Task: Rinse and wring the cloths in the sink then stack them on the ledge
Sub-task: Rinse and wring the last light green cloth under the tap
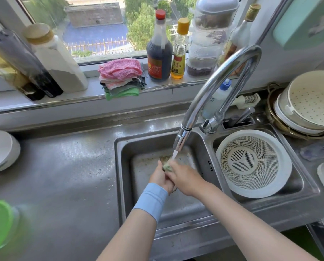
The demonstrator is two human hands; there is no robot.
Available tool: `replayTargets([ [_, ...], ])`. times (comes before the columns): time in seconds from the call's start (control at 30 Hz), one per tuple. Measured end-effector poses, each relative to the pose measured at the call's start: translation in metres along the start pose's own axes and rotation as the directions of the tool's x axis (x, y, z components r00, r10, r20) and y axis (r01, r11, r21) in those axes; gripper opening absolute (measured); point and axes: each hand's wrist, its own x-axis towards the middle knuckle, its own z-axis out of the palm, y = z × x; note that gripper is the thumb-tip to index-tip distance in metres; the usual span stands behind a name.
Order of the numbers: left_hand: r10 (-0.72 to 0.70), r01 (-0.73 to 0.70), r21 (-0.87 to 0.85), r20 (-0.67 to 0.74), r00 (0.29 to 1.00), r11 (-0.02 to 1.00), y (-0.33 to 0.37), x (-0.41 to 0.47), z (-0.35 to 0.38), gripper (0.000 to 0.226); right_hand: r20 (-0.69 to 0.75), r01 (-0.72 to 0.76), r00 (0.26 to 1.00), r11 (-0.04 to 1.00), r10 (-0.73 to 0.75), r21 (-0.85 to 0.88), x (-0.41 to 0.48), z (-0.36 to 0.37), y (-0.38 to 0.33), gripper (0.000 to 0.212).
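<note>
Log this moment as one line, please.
phase: rinse | left hand + right hand: gripping green cloth under running tap | ledge: cloth stack, pink on top

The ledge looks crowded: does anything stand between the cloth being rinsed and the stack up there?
Nothing visible does. From the cloth the way to the stack is open; the dark sauce bottle stands right of it.

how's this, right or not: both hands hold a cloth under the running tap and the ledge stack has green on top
No: in the head view the ledge stack has a pink cloth on top; the green cloth is lowest. The rest holds.
</note>
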Motion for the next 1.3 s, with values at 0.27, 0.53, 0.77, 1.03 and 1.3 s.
replayTargets([
  [0.27, -0.023, 0.021, 0.047, 0.037, 0.999, 0.999, -0.002, -0.001, 0.003, 0.021, -0.142, -0.122, 0.983, 0.992, 0.119, -0.011, -0.012, 0.002, -0.005, 0.043],
  [0.53, 0.209, -0.272, 0.261, 0.244, 0.947, 0.926, -0.014, -0.014, 0.006, 0.034, -0.281, -0.325, 0.895, 0.938, 0.347, 0.123, 0.014, -0.010, -0.014, 0.039],
  [0.77, 0.242, -0.261, 0.375, 0.097, 0.965, 0.890, 0.000, -0.015, -0.002, 0.026, 0.077, -0.309, 0.927, 0.633, 0.367, 0.709, -0.005, 0.003, -0.015, 0.009],
  [1.03, 0.178, -0.206, 0.344, 0.111, 0.978, 0.916, -0.011, -0.007, -0.004, 0.022, -0.228, -0.312, 0.895, 0.903, 0.384, 0.295, -0.005, 0.010, -0.020, 0.036],
  [1.3, 0.261, -0.345, 0.377, 0.258, 0.930, 0.859, -0.018, -0.010, 0.000, 0.027, -0.220, -0.395, 0.857, 0.869, 0.465, 0.300, 0.007, -0.016, -0.015, 0.047],
])
